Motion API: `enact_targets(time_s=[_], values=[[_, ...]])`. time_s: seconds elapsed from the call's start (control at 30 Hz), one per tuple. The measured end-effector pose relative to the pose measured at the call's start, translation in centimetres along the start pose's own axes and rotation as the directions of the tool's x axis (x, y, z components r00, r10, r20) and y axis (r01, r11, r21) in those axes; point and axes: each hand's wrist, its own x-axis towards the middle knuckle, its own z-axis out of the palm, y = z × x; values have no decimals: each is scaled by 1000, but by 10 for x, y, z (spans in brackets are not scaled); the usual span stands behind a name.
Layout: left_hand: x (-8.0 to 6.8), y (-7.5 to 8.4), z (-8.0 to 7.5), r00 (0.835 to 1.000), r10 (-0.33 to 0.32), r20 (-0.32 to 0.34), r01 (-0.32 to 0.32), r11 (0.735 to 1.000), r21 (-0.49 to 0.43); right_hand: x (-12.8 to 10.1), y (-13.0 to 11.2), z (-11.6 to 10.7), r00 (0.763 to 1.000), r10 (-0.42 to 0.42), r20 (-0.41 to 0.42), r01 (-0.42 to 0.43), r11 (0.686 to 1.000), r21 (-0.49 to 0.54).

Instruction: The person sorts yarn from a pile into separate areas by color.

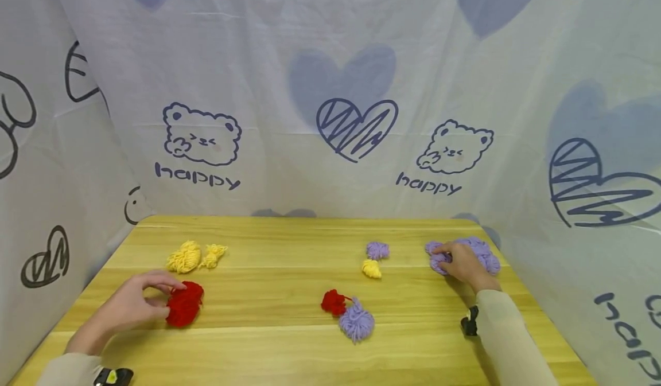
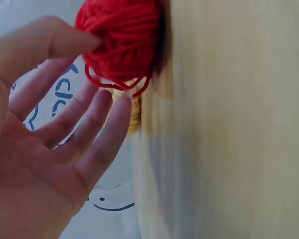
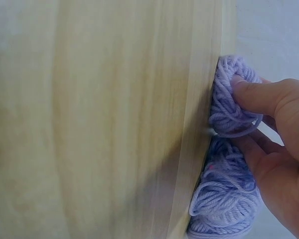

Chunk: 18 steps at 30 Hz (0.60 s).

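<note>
Pinching purple yarn (image 3: 226,109) — right hand (image 1: 466,264), red yarn (image 1: 186,304) against the thumb of the loosely spread left hand (image 1: 126,303)

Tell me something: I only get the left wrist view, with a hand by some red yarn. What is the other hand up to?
Observer: The right hand holds a purple ball of yarn between thumb and fingers.
Visitor: Is the red yarn I see the only red one?
Observer: No, a smaller red ball lies beside a fluffy purple bundle.
Visitor: Any yellow yarn over on the right?
Observer: Yes, a little yellow ball sits just in front of a small purple skein.
</note>
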Motion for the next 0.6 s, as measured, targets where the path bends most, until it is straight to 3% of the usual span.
enact_targets(time_s=[0.23, 0.4, 0.6], values=[[1, 0, -1, 994, 95, 52, -92, 995, -42, 0, 1, 0, 1000, -4, -3, 4, 1000, -3], [5, 2, 5, 987, 99, 127, -93, 994, -57, -1, 2, 0, 1000, -4, -9, 4, 1000, -7], [6, 1, 8, 989, 82, 123, -85, 996, 19, 0, 2, -1, 1000, 9, 2, -9, 1000, -4]])
